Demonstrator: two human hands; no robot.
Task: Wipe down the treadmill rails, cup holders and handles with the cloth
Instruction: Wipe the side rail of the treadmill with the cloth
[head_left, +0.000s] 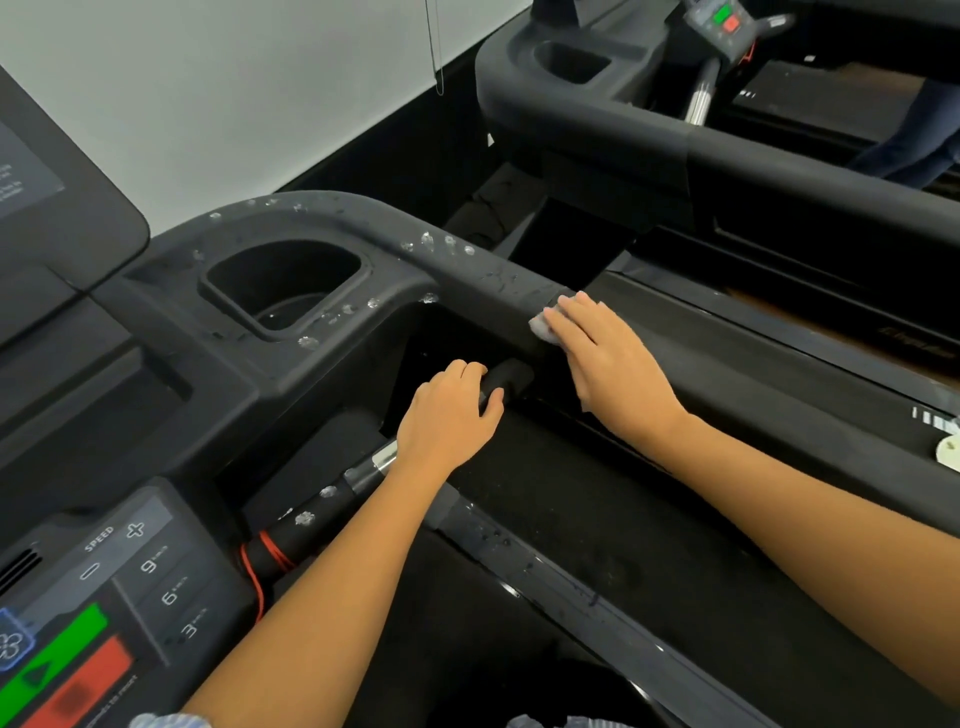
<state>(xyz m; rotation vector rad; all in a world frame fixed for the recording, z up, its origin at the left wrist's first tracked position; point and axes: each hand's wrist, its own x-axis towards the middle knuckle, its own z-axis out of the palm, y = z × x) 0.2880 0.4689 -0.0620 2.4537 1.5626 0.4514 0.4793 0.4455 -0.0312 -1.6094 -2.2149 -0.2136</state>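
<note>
A black treadmill side rail (467, 270) curves from the console toward the right, spotted with white foam droplets. A cup holder (283, 288) is sunk into the console corner beside it. My right hand (610, 364) lies flat on the rail with straight fingers, pressing a small white cloth (543, 325) against it; only the cloth's edge shows. Lower down, my left hand (449, 415) grips the black end of a short handle (358, 475) that has a silver sensor band and foam spots.
The control panel (104, 597) with speed keys and green and red buttons sits at lower left, a red cord (254, 566) beside it. The running belt (545, 519) lies below the hands. A second treadmill (675, 130) stands at upper right, with a person's leg on it.
</note>
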